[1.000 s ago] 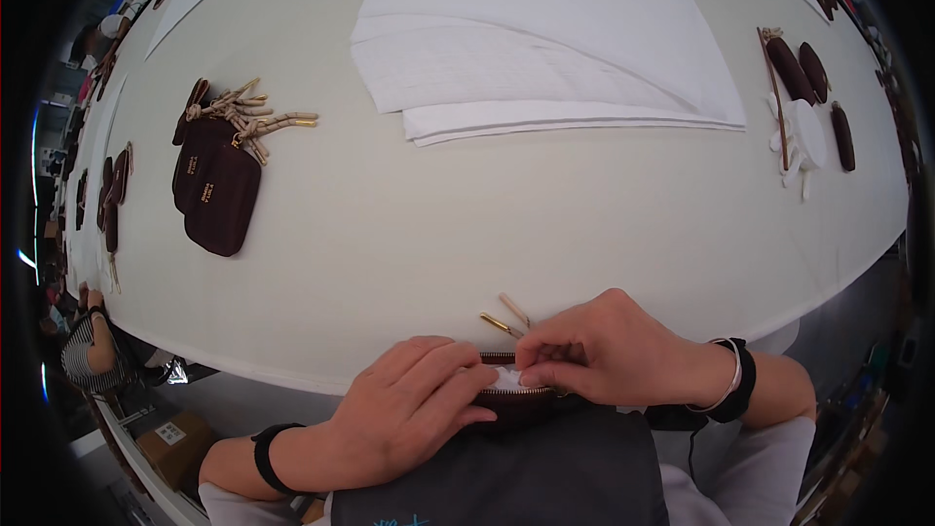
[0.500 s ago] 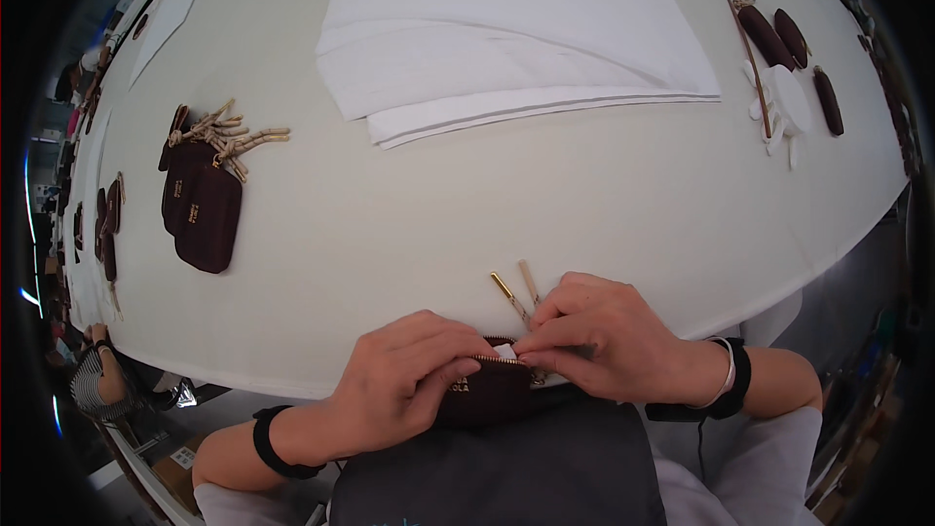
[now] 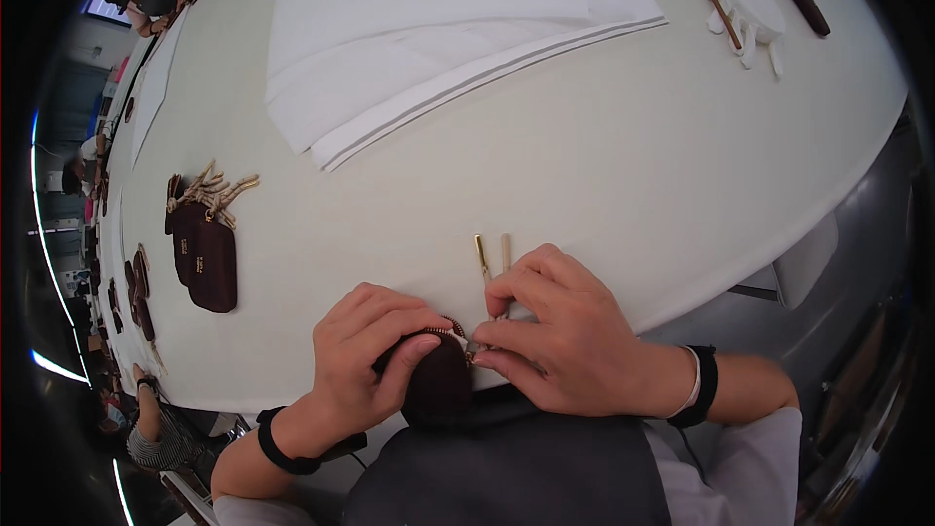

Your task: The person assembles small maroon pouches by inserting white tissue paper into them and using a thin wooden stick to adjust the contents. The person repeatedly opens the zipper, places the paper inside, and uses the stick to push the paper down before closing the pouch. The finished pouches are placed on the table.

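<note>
At the near edge of the pale table [image 3: 604, 166], my left hand [image 3: 370, 351] grips a small dark brown zip pouch [image 3: 438, 385]. My right hand [image 3: 555, 331] pinches the pouch's zipper end, fingertips touching the left hand's. Two gold metal sticks [image 3: 492, 258] poke out above my right fingers and lie on the table. Both wrists wear dark bands. Most of the pouch is hidden under my hands.
A stack of dark brown pouches with gold pulls [image 3: 205, 244] lies at the left, with more pouches [image 3: 136, 282] further left. Folded white sheets [image 3: 429, 29] cover the far middle. Brown pieces and white parts [image 3: 750, 0] sit at the far right. Another person's arm [image 3: 156, 419] shows at lower left.
The view has tilted, with the table things shifting. My hands have drawn closer together on the pouch, which now shows more between them.
</note>
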`<state>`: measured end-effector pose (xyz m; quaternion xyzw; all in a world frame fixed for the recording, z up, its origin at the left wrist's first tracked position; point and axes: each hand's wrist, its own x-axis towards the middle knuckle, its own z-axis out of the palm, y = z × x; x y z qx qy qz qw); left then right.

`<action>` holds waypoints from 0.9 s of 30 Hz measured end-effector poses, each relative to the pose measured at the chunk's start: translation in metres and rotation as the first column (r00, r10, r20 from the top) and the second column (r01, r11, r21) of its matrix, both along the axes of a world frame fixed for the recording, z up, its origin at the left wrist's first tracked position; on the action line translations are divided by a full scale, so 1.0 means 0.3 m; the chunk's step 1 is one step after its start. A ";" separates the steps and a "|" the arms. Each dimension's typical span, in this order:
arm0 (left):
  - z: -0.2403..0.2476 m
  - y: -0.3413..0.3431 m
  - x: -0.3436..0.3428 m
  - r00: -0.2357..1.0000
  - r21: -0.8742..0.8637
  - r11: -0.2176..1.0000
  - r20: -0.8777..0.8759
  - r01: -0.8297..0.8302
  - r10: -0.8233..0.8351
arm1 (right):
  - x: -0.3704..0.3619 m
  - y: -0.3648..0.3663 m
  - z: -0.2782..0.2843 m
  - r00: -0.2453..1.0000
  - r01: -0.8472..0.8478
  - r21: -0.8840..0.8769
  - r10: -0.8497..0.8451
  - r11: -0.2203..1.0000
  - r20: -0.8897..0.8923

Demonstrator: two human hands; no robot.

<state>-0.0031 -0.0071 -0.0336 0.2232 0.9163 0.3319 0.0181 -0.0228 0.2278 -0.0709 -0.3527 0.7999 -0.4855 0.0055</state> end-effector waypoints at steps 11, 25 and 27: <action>-0.004 0.005 0.014 0.999 0.004 1.000 -0.032 -0.012 0.012 | 0.017 -0.013 -0.023 1.000 -0.010 -0.057 0.011 0.998 0.012; 0.001 0.018 0.001 0.999 -0.022 0.999 0.024 -0.038 0.038 | 0.002 -0.020 -0.014 0.984 -0.130 -0.092 0.140 0.987 0.108; -0.001 0.016 0.001 0.998 -0.010 0.999 0.035 -0.045 0.045 | 0.000 -0.025 -0.015 0.988 -0.119 -0.083 0.126 0.989 0.084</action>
